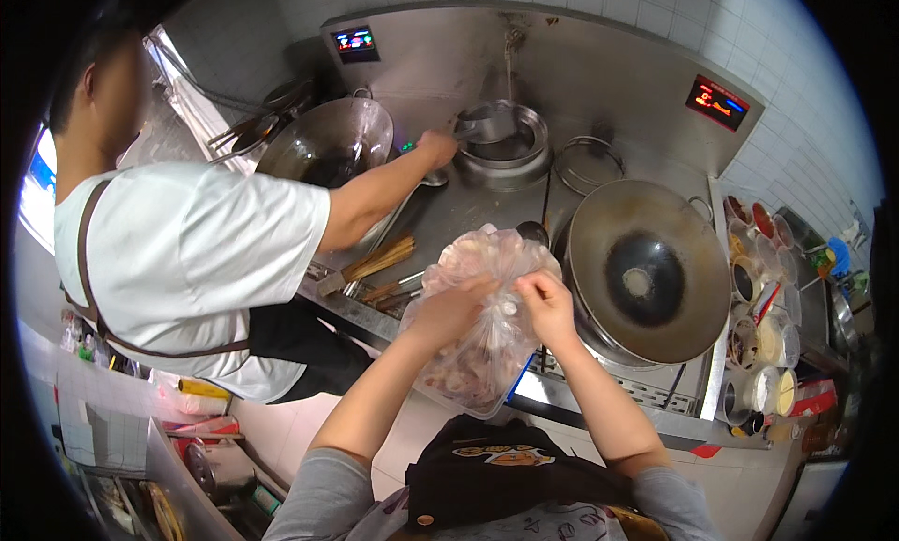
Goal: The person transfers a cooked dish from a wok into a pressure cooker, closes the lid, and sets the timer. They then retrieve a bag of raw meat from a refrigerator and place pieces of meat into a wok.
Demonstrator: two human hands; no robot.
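A clear plastic bag [463, 372] of what looks like raw meat pieces lies before me at the stove's front edge, its top gathered in folds. My left hand [460, 306] rests on the bag's left side by the gathered neck, fingers bent over the plastic. My right hand [548, 306] pinches the plastic at the right of the neck between thumb and fingers. A blue edge [520, 378] shows beside the bag's lower right. A large wok [674, 225] stands right of my right hand, with a small pale patch at its dark bottom.
At left, a co-worker [189, 239] reaches for a metal ladle-like pot [491, 125] over a round steel pot [506, 172]. Another wok [372, 120] is behind that arm. A bamboo brush [379, 259] lies on the steel counter. Seasoning containers [769, 337] line the right side.
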